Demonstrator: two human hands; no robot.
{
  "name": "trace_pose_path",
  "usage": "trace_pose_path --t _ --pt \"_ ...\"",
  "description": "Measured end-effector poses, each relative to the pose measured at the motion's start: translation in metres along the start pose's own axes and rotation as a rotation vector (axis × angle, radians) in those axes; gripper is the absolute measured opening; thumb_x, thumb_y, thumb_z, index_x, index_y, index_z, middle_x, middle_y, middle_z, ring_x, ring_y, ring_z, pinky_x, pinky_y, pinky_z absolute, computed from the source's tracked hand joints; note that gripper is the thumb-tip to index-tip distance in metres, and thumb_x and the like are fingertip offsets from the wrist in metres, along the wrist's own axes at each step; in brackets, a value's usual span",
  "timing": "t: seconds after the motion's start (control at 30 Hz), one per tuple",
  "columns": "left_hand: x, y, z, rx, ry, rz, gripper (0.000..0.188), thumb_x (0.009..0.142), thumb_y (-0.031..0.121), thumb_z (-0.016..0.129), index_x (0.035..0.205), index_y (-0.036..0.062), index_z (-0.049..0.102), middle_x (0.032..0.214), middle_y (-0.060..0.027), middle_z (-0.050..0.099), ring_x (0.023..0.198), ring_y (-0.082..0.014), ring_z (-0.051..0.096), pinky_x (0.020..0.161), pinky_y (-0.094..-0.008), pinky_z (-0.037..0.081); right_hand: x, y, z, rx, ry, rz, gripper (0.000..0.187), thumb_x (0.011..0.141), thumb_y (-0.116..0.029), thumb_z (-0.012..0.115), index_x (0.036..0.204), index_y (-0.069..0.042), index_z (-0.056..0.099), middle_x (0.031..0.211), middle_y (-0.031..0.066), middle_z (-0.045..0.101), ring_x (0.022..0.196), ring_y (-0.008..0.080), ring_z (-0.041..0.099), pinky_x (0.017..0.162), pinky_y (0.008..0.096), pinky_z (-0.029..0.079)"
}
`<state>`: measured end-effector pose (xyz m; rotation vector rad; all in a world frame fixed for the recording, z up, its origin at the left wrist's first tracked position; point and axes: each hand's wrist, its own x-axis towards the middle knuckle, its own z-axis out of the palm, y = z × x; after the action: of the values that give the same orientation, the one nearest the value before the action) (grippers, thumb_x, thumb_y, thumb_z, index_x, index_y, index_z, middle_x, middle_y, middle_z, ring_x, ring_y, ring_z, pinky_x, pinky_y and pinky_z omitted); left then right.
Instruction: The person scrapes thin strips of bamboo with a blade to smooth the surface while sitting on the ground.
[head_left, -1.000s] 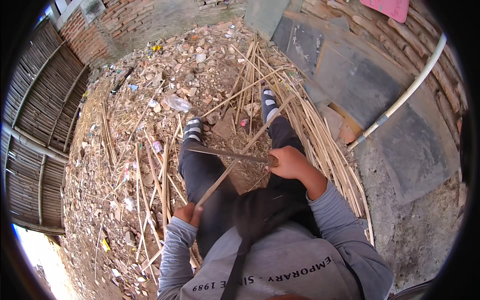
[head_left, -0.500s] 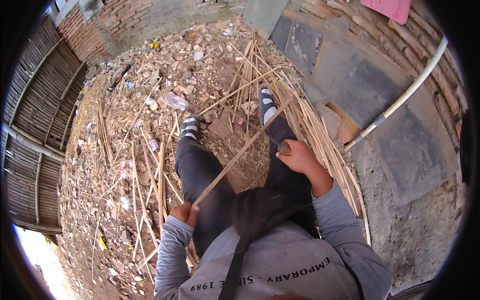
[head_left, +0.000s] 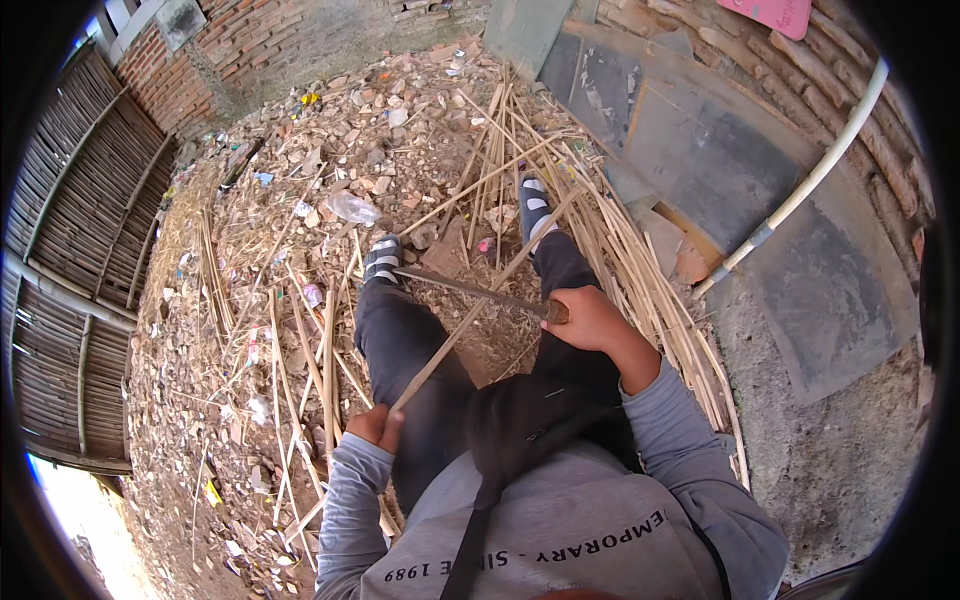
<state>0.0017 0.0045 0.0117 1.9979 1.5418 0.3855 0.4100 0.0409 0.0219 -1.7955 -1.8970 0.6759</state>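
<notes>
My left hand (head_left: 376,428) is closed round the near end of a long split bamboo strip (head_left: 437,359). The strip slants up and to the right across my lap, its far end near my right foot. In my right hand (head_left: 592,318) is the wooden handle of a machete (head_left: 440,283), gripped in a fist. Its long dark blade points left toward my left foot and crosses the strip about halfway along. Whether the edge touches the strip I cannot tell. My two sandalled feet stand apart on the ground beyond my knees.
Many bamboo strips (head_left: 640,275) lie along my right side, with several more (head_left: 329,370) at my left. Rubble and litter (head_left: 345,160) cover the ground. Dark panels (head_left: 700,150) lean on the right wall beside a pale pole (head_left: 815,185). A bamboo fence (head_left: 75,200) stands left.
The machete's blade has swung from pointing up and away to lying leftward across the strip. My right hand has shifted slightly left and down; my left hand keeps its grip.
</notes>
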Motion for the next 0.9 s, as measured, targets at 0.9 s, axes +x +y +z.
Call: trace_pose_path --t 0.9 --pt "-0.003 0.007 -0.003 0.011 0.004 -0.019 0.042 0.1 0.035 0.058 0.079 -0.0007 0.056 0.068 -0.0271 0.057 0.069 -0.048 0.059 0.063 -0.0508 0.045 -0.004 0.008 0.006 0.094 0.083 0.069 0.032 0.08 -0.029 0.079 0.094 -0.002 0.07 0.081 0.022 0.068 0.08 0.0423 0.067 0.071 0.0461 0.051"
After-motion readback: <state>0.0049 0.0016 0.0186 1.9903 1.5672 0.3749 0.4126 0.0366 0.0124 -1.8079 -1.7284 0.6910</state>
